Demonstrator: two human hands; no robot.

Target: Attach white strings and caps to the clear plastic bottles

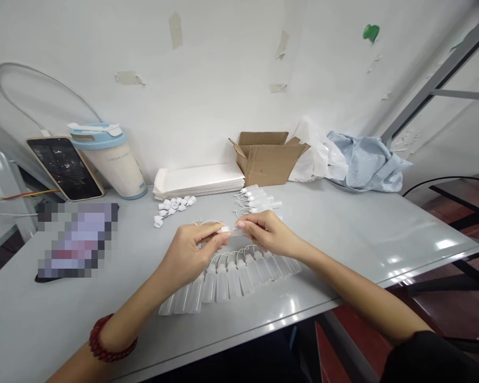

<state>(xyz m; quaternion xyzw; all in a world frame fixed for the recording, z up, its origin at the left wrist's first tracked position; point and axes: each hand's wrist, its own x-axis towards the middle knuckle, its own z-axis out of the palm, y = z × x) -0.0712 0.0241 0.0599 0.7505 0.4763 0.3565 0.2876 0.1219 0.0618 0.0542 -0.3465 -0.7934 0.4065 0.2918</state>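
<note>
My left hand (193,249) pinches a small white cap (224,229) between thumb and fingertips. Facing it, my right hand (269,232) is closed on a small translucent piece (235,231), too small to name, almost touching the cap. Just below both hands, a curved row of clear plastic squeeze bottles (222,287) with white caps and thin curved spouts lies on the table. More such bottles (259,198) lie behind my right hand, partly hidden by it. A cluster of loose white caps (176,204) sits to the left, beyond my left hand.
At the back stand a stack of white sheets (203,180), an open cardboard box (267,164), a white plastic bag (317,154) and a light blue cloth (369,162). A tumbler (115,167), a cabled phone (66,169) and a blurred-out object (80,239) occupy the left of the grey table (343,234).
</note>
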